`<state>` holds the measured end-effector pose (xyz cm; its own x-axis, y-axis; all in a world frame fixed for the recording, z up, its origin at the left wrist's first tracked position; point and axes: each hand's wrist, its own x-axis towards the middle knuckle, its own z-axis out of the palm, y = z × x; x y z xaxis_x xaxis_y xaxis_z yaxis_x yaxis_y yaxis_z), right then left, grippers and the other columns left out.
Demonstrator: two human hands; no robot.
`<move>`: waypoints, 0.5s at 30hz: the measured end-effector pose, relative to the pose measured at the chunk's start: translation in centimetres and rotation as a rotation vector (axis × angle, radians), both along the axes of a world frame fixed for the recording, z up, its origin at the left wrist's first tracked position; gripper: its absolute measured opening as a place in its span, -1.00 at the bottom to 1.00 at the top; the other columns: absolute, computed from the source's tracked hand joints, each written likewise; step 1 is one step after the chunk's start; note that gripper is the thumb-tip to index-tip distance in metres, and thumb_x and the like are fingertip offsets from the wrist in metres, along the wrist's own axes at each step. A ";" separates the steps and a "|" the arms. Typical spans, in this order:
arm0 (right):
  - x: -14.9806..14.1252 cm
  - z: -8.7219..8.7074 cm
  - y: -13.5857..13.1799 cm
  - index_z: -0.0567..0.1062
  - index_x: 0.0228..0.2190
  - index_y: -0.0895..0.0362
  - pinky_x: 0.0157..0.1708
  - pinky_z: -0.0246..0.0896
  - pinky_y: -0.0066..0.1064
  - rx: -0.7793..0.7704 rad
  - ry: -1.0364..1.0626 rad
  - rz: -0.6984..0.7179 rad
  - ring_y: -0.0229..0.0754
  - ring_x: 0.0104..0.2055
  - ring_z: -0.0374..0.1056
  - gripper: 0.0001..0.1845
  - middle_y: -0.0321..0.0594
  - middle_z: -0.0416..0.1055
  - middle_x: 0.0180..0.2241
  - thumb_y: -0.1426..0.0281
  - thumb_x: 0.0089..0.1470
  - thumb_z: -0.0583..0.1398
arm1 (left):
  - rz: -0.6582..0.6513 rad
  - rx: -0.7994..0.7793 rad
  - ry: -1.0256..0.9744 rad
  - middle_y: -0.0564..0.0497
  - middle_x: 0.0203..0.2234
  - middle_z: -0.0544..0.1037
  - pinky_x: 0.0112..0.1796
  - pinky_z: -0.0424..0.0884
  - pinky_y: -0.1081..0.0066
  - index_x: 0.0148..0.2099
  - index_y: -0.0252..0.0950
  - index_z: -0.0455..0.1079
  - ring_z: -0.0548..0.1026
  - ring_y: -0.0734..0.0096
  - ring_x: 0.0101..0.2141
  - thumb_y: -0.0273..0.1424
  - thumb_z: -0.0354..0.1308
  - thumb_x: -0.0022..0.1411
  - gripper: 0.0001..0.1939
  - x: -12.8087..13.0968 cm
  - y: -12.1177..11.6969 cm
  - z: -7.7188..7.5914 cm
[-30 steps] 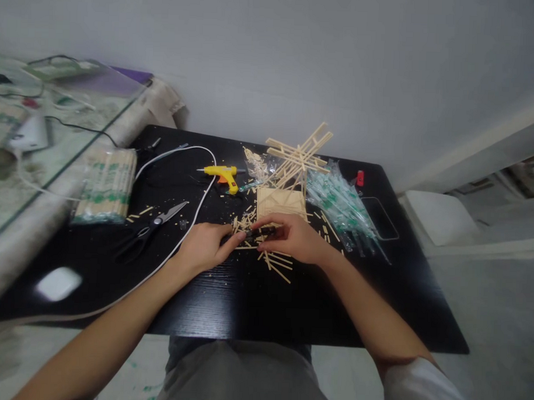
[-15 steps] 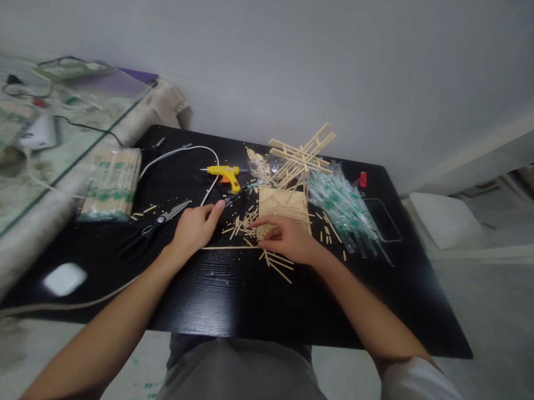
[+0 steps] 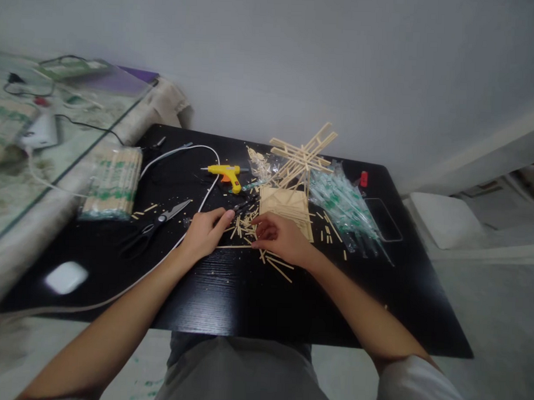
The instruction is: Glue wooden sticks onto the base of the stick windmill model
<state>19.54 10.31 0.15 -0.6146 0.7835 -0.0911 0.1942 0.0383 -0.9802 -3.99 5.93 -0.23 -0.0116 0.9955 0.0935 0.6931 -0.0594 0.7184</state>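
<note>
My left hand (image 3: 207, 231) is closed around a dark pliers-like tool (image 3: 246, 206), whose tip points to the back right. Most of its handles are hidden by the hand. My right hand (image 3: 279, 238) has curled fingers, with the thumb at the right end of a thin wooden stick (image 3: 234, 246). That stick runs low over the table between both hands, and its grip is partly hidden. Cut stick pieces (image 3: 240, 227) lie heaped between the hands. A square wooden panel (image 3: 284, 197) is behind my right hand, and more loose sticks (image 3: 279, 269) lie in front of it.
A yellow glue gun (image 3: 227, 176) lies behind the left hand, scissors (image 3: 157, 222) to its left. A frame of joined sticks (image 3: 304, 157) rises at the back. Packaged sticks (image 3: 112, 183), a plastic-wrapped bundle (image 3: 343, 202), a white cable (image 3: 169, 252) and a phone-like dark slab (image 3: 383, 220) surround the workspace.
My left hand has moved right and slightly toward me with the dark tool. My right hand has shifted a little left, its fingers more curled. The white cable has shifted beside my left arm.
</note>
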 end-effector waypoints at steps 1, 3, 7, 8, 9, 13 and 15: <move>0.0 0.0 0.0 0.57 -0.13 0.11 -0.28 0.41 -0.36 0.001 0.012 -0.017 -0.22 -0.35 0.49 -0.49 -0.30 0.54 -0.35 0.36 -0.15 0.52 | -0.020 0.010 -0.006 0.10 -0.63 0.37 -0.39 0.17 0.38 -0.45 -0.26 0.35 0.35 0.41 -0.53 0.03 -0.13 0.43 -0.42 0.1 -0.1 0.0; 0.0 0.1 0.1 0.59 -0.23 0.13 -0.26 0.42 -0.34 0.001 0.022 -0.050 -0.21 -0.35 0.49 -0.55 -0.30 0.55 -0.39 0.28 -0.18 0.54 | -0.058 0.028 -0.019 0.11 -0.62 0.38 -0.39 0.18 0.39 -0.42 -0.26 0.38 0.35 0.42 -0.53 0.00 -0.10 0.43 -0.46 0.2 -0.3 0.0; -0.1 0.6 0.3 0.59 -0.38 0.14 -0.25 0.41 -0.33 -0.050 0.030 -0.086 -0.21 -0.36 0.49 -0.56 -0.29 0.57 -0.42 0.18 -0.24 0.56 | -0.108 0.034 -0.022 0.10 -0.56 0.46 -0.37 0.25 0.40 -0.36 -0.26 0.42 0.40 0.40 -0.51 0.00 -0.05 0.43 -0.50 0.3 -0.6 -0.1; -0.2 0.7 0.3 0.59 -0.39 0.14 -0.26 0.41 -0.34 -0.072 0.037 -0.092 -0.21 -0.37 0.49 -0.55 -0.29 0.57 -0.43 0.17 -0.26 0.57 | -0.114 0.038 -0.014 0.08 -0.54 0.49 -0.35 0.27 0.39 -0.33 -0.25 0.43 0.44 0.38 -0.49 0.00 -0.04 0.42 -0.51 0.4 -0.6 -0.2; -0.2 0.8 0.3 0.59 -0.40 0.14 -0.27 0.41 -0.35 -0.099 0.048 -0.094 -0.21 -0.37 0.49 -0.54 -0.30 0.58 -0.43 0.15 -0.27 0.57 | -0.114 0.045 -0.001 0.07 -0.50 0.53 -0.33 0.30 0.38 -0.30 -0.25 0.44 0.48 0.35 -0.45 0.01 -0.04 0.42 -0.52 0.4 -0.7 -0.2; -0.2 1.1 0.4 0.60 -0.39 0.14 -0.30 0.43 -0.37 -0.226 0.133 -0.100 -0.22 -0.38 0.48 -0.52 -0.31 0.58 -0.41 0.13 -0.28 0.58 | -0.109 0.071 0.056 -0.02 -0.33 0.62 -0.22 0.39 0.32 -0.16 -0.24 0.47 0.58 0.20 -0.29 0.03 -0.02 0.41 -0.54 0.4 -0.8 -0.3; -0.2 1.2 0.4 0.60 -0.39 0.13 -0.31 0.43 -0.38 -0.274 0.178 -0.109 -0.23 -0.38 0.47 -0.54 -0.31 0.58 -0.41 0.15 -0.28 0.58 | -0.112 0.080 0.071 -0.06 -0.26 0.64 -0.16 0.42 0.29 -0.10 -0.24 0.47 0.60 0.15 -0.22 0.05 -0.02 0.41 -0.52 0.4 -0.8 -0.5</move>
